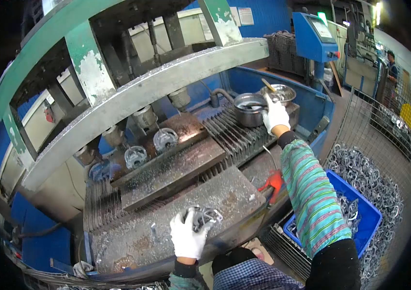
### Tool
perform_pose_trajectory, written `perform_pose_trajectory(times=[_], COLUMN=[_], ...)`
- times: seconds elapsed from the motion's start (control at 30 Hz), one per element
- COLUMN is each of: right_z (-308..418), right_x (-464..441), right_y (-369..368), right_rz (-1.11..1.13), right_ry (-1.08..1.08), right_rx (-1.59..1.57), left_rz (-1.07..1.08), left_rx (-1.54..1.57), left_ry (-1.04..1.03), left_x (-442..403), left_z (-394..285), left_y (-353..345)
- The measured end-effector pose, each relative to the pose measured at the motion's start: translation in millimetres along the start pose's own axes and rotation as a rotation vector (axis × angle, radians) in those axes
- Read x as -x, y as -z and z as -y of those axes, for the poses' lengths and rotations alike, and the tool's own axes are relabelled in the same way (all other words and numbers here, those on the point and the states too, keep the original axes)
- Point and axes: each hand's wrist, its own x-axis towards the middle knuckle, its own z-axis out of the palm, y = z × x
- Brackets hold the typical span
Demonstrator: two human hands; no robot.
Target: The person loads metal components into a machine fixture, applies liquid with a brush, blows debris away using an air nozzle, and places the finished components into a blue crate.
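My left hand (189,238), in a white glove, grips a grey metal casting (208,215) just above the chip-strewn metal table. Stretched forward, my right hand (276,117), also gloved, is closed at the rim of a steel pot (249,117). A wooden handle (269,85) sticks up at its fingertips, and the tool's lower end is hard to make out. Behind the pot stands a shiny steel bowl (283,93). Two round metal castings, one on the left (135,157) and one on the right (165,139), sit on the machine's fixture under the spindles.
A green and white machine frame (152,79) overhangs the work area. On the table's right edge lies a red-handled air gun (274,184). To the right are a blue crate (370,212) and a heap of castings (377,181). Another person (392,67) stands far off.
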Motion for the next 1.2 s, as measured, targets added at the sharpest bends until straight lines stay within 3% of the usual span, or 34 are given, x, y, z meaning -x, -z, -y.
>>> perform_pose_trajectory(times=[0.1, 0.17, 0.4, 0.5, 0.67, 0.8, 0.83, 0.87, 0.9, 1.03, 1.2], right_z=[-5, 0, 13, 32, 84, 164, 185, 213, 230, 249, 168], right_x=[-25, -29, -44, -29, 39, 75, 78, 90, 89, 91, 52], right_y=[-18, -15, -3, 35, 98, 87, 66, 84, 69, 74, 55], right_rz=[0.033, -0.109, 0.013, 0.050, -0.058, -0.010, -0.122, 0.103, 0.122, 0.244, 0.021], right_ry=[0.082, 0.252, 0.373, 0.385, 0.617, 0.867, 0.957, 0.894, 0.955, 0.794, 0.711], right_rx=[0.044, 0.080, 0.246, 0.268, -0.122, -0.483, -0.518, -0.531, -0.427, -0.367, -0.457], left_rz=[-0.018, -0.015, -0.006, -0.005, -0.015, 0.006, 0.015, 0.022, 0.020, 0.054, 0.005], left_rx=[-0.019, -0.017, -0.054, -0.031, -0.027, -0.038, -0.025, -0.025, -0.033, -0.032, -0.022], left_ry=[-0.018, -0.028, -0.014, -0.024, -0.015, 0.000, -0.004, -0.001, 0.003, 0.017, -0.004], left_x=[0, 1, -2, -1, -2, -1, -1, -1, 0, 0, 2], left_z=[3, 6, 1, 3, 1, 1, 1, 1, 2, 4, 5], left_y=[-3, -5, 0, 0, 3, 5, 5, 4, 4, 7, 5])
